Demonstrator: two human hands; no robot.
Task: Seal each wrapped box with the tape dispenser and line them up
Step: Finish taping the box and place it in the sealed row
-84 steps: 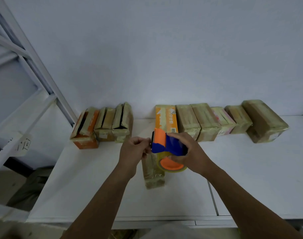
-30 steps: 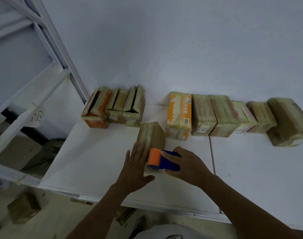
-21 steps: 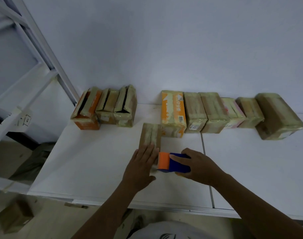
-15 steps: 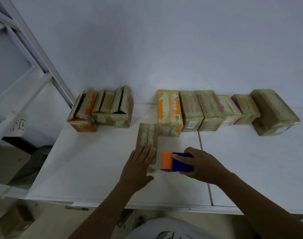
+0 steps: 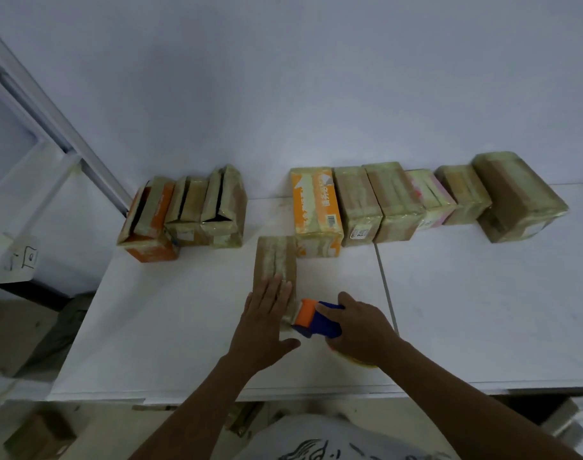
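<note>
A narrow wrapped box (image 5: 276, 260) lies flat on the white table (image 5: 183, 310), its far end beside the orange box (image 5: 316, 210). My left hand (image 5: 265, 322) lies flat on its near end, fingers straight. My right hand (image 5: 358, 330) grips the blue and orange tape dispenser (image 5: 315, 318), whose orange front touches the box's near right corner. A row of several taped boxes (image 5: 396, 200) lines the wall on the right. Three boxes (image 5: 187, 214) with open flaps stand at the back left.
A white metal frame (image 5: 51, 134) slants up at the left. The table's front edge (image 5: 217, 393) is just below my wrists, and a seam (image 5: 384, 293) runs through the tabletop. A cardboard box (image 5: 37, 433) sits on the floor at bottom left.
The box was laid flat on the table and pushed toward the row. My left hand went from pinching at the dispenser to pressing on the box. The dispenser came down to the box's near end.
</note>
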